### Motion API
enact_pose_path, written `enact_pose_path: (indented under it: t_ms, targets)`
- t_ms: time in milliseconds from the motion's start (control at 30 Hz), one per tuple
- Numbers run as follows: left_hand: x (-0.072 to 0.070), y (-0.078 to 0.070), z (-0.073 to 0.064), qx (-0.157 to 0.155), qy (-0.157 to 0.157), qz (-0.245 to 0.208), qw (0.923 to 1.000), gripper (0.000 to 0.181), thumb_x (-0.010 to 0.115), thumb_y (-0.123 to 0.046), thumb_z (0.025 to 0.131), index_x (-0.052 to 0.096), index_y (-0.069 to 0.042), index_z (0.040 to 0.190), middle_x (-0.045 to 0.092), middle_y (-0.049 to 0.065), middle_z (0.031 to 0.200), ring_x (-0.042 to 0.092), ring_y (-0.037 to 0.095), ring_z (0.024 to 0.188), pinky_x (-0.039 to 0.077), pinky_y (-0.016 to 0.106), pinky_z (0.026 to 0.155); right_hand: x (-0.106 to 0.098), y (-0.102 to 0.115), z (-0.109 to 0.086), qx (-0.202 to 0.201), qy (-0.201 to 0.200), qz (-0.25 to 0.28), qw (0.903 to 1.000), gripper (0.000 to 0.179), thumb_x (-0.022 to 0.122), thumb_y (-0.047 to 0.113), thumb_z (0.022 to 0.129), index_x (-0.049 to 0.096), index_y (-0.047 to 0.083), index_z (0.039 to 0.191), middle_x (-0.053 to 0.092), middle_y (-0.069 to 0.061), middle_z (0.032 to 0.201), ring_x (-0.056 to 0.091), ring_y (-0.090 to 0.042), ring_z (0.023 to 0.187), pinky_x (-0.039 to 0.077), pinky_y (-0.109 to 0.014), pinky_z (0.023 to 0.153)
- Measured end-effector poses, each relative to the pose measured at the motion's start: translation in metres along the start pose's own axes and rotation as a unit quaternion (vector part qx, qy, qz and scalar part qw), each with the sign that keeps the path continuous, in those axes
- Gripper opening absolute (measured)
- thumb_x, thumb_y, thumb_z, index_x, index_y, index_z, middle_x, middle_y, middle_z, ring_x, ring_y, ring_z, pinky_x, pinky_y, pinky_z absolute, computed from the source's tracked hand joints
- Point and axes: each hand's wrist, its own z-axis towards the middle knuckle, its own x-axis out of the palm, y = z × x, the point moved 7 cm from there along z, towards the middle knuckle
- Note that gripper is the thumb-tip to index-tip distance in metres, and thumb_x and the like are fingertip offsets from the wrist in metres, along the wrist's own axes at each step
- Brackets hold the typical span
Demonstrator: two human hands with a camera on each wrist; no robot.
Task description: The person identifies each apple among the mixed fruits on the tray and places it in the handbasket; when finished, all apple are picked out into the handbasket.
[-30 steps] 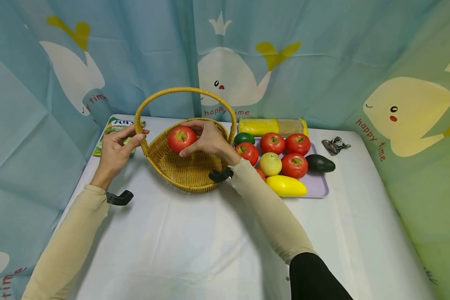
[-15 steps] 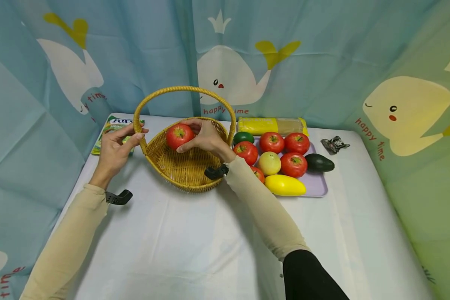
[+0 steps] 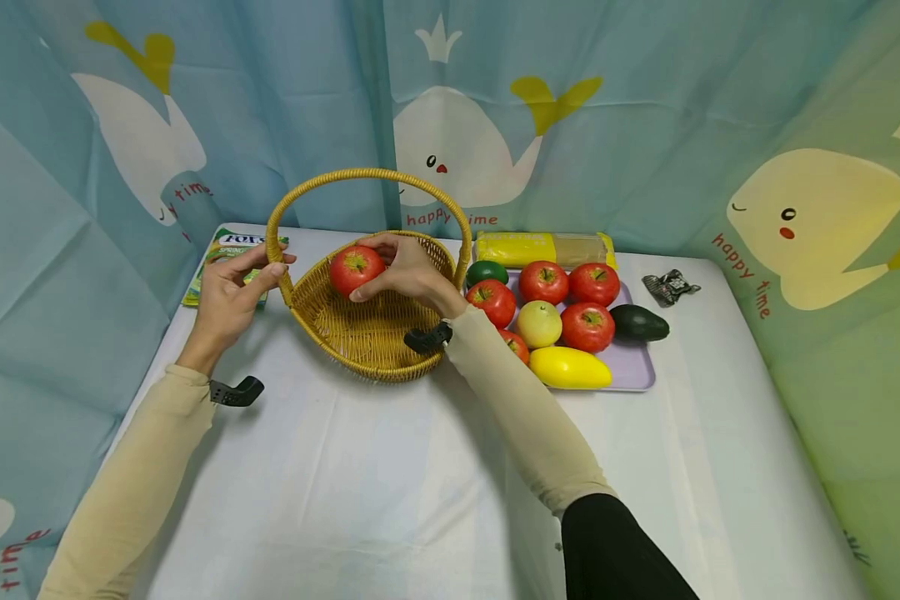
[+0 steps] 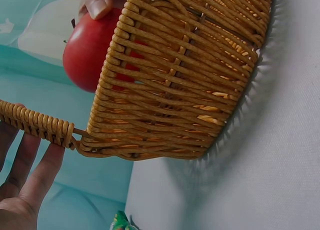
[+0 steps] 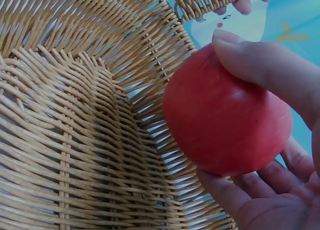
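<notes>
A golden wicker basket [image 3: 378,337] with a tall arched handle stands at the left middle of the table. My left hand [image 3: 228,296] pinches the left foot of its handle [image 3: 367,173] between thumb and fingers; in the left wrist view the fingers [image 4: 42,177] lie behind the wrapped wicker. Over the basket's left inside, my right hand [image 3: 412,271] grips a red apple [image 3: 356,271], stem up. The right wrist view has the thumb across the top of that apple [image 5: 225,115] and the fingers beneath it. No other fruit shows inside the basket.
Right of the basket, a lilac tray [image 3: 633,379] bears several red apples [image 3: 588,327], a pale yellow-green round fruit [image 3: 538,323], a yellow mango-like fruit [image 3: 570,368] and dark green avocado-like fruits [image 3: 639,322]. Behind lie a yellow packet [image 3: 543,248], a green packet [image 3: 217,250] and a dark wrapper [image 3: 670,287].
My right hand and the red apple have shifted slightly left over the basket. My left hand has kept its hold on the handle.
</notes>
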Motion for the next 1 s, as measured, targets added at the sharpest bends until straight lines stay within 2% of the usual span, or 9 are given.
enact_pose_path:
  t_ms: [267,600,1000]
  targets:
    - [-0.001,0.001,0.001,-0.001,-0.001,0.004,1.0,0.029,0.071,-0.004,0.101,0.074,0.001,0.13,0.081,0.0,0.109,0.075,0.012,0.101,0.064,0.02,0.088,0.001,-0.001,0.003,0.018,0.0,-0.013,0.9998,0.074,0.101,0.002,0.064,0.067,0.007,0.13,0.067,-0.009,0.13,0.063,-0.024,0.118,0.061,-0.035,0.102]
    - [-0.001,0.001,0.0,-0.002,-0.003,0.005,1.0,0.031,0.074,-0.01,0.101,0.074,0.0,0.13,0.081,0.0,0.108,0.074,0.01,0.098,0.063,0.019,0.088,0.002,-0.006,0.007,0.044,-0.001,-0.046,0.998,0.079,0.103,0.005,0.062,0.066,0.009,0.132,0.065,-0.009,0.131,0.063,-0.025,0.12,0.06,-0.035,0.104]
    - [-0.001,0.001,-0.001,0.004,-0.006,0.012,0.9999,0.029,0.069,-0.002,0.101,0.074,0.0,0.13,0.081,-0.003,0.108,0.073,0.009,0.098,0.063,0.018,0.086,0.006,-0.011,0.009,0.046,0.011,-0.101,0.9937,0.08,0.104,0.008,0.064,0.065,0.009,0.133,0.066,-0.01,0.133,0.063,-0.025,0.121,0.059,-0.035,0.107]
